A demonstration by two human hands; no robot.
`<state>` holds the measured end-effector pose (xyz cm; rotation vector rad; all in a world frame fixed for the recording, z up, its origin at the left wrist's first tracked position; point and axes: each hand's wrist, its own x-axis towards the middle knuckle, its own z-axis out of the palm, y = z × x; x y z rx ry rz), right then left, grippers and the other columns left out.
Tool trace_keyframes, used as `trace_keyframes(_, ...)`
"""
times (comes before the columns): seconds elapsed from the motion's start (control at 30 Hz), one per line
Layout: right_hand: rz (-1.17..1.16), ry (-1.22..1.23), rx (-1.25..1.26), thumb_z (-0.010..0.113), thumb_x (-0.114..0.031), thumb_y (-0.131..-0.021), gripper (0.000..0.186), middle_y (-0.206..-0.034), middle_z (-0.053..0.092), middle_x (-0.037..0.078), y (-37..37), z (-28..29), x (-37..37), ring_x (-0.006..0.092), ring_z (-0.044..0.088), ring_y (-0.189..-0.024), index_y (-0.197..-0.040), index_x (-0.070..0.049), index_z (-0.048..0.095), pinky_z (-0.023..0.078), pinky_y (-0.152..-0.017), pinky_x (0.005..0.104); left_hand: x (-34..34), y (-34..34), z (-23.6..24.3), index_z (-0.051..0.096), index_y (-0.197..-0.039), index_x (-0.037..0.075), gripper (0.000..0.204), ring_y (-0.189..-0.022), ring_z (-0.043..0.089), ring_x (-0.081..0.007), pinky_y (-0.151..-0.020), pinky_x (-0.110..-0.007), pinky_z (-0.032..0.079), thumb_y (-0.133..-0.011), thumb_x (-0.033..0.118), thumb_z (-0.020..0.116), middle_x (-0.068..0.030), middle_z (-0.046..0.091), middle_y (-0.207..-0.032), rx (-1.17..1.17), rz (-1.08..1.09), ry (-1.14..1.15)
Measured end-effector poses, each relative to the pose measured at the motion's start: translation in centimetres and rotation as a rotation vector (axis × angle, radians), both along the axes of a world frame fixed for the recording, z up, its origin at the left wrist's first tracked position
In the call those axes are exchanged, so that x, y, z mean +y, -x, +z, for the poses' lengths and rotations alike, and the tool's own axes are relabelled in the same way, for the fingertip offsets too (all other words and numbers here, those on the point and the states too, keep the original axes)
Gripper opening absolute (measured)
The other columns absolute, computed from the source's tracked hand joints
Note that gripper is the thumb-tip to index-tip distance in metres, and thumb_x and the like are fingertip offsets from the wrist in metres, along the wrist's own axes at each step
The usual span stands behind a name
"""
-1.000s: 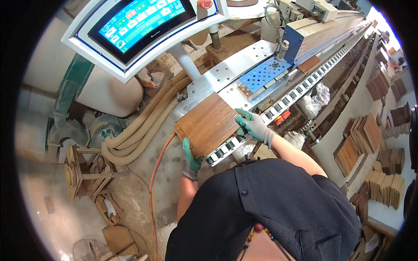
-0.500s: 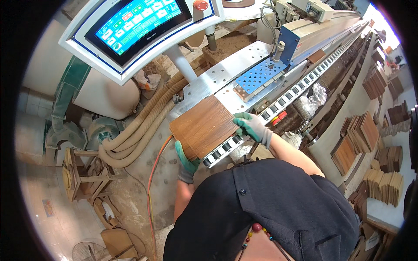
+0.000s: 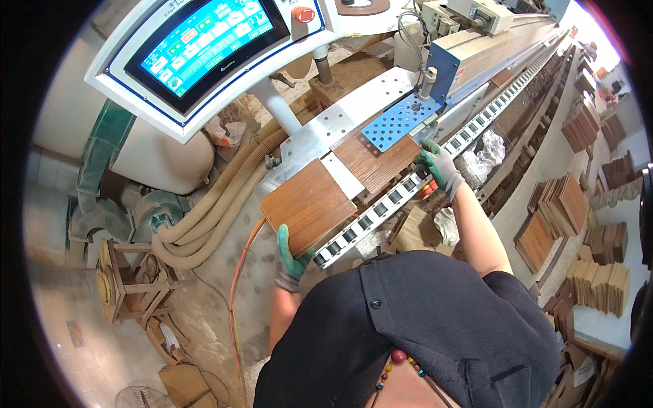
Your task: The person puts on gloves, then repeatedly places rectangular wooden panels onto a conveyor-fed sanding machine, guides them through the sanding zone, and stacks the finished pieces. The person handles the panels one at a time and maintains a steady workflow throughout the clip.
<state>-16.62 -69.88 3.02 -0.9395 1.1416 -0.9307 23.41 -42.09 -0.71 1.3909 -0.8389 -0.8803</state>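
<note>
A brown wood-grain panel (image 3: 309,204) lies on the near end of the machine's metal bed. My left hand (image 3: 292,260), in a green and grey glove, grips its near left corner, thumb along the edge. Farther along the bed, a second wood-grain panel (image 3: 377,160) sits partly beneath a blue perforated plate (image 3: 401,122). At that panel's right corner is my right hand (image 3: 439,167), gloved alike, with its fingers curled against the edge. A narrow gap separates the two panels. Beside both runs a roller track (image 3: 391,200).
A control panel with a lit screen (image 3: 207,47) and a red button (image 3: 303,14) stands at upper left. Ribbed hoses (image 3: 197,228) and an orange hose (image 3: 235,299) run left of the bed. Stacked panels (image 3: 561,207) rest on the right. A clear plastic bag (image 3: 486,153) lies beyond the track.
The upper panel has slid forward off the lower one to beneath the blue plate, my right hand moving along with it. My left hand stays at the near panel.
</note>
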Motion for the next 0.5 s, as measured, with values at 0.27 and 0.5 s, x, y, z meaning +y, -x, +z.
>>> trace_keyframes(0.27,0.330,0.896,1.077,0.061,-0.034,-0.095,0.049,-0.154,0.045,0.018,-6.3,4.7,8.1,0.0362,0.044,-0.141,-0.138,-0.011,0.057,0.035,-0.118,0.0484,-1.6,2.8,4.8,0.055,-0.136,0.016,0.062,-0.091,0.069,-0.0160,-0.062,-0.028,0.059,-0.094,0.060,0.062,-0.0041,0.067,-0.117,0.354,0.112,-0.111)
trace_keyframes(0.5,0.422,1.084,1.305,0.056,-0.033,-0.097,0.044,-0.145,0.054,0.015,-10.3,4.0,11.0,0.0390,0.047,-0.137,-0.135,-0.011,0.060,0.031,-0.118,0.0533,-1.8,3.0,4.9,0.055,-0.135,0.016,0.062,-0.084,0.069,-0.0138,-0.052,-0.022,0.055,-0.093,0.061,0.063,-0.0027,0.067,-0.113,0.571,0.120,-0.232)
